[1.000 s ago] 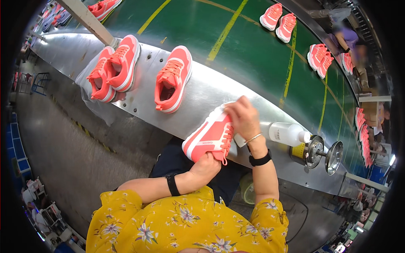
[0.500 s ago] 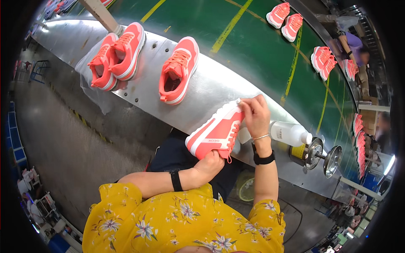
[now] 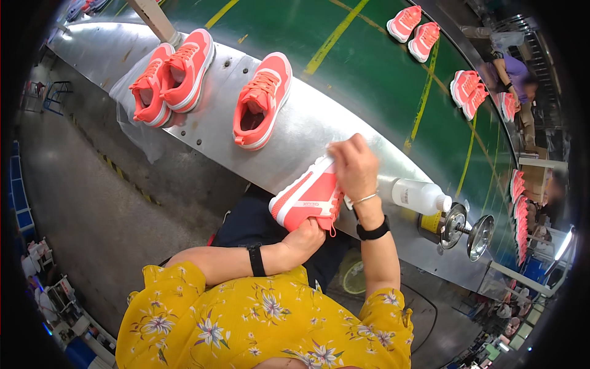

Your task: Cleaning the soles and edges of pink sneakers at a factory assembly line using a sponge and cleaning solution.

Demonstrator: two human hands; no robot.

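A coral sneaker (image 3: 306, 200) with a white sole is tilted on its side above my lap, at the near edge of the metal ledge. My left hand (image 3: 304, 238) grips it by the collar at the heel end. Over the toe end is my right hand (image 3: 356, 165), its fingers pinched together and blurred by motion. Whatever those fingers hold, if anything, is hidden. Farther left on the ledge stands a single coral sneaker (image 3: 263, 101). Beyond it, a pair of matching sneakers (image 3: 187, 71) leans together beside clear plastic.
Right of my right hand lies a white plastic bottle (image 3: 419, 195), with a metal dispenser can (image 3: 452, 226) next to it. Along the ledge runs a green conveyor belt (image 3: 369, 92) carrying more coral pairs (image 3: 468, 93). A post (image 3: 153, 21) rises at far left. Another person (image 3: 516, 74) works across the belt.
My right hand has moved left and slightly up across the toe of the sneaker. My left hand keeps its grip, and the sneaker stays nearly where it was.
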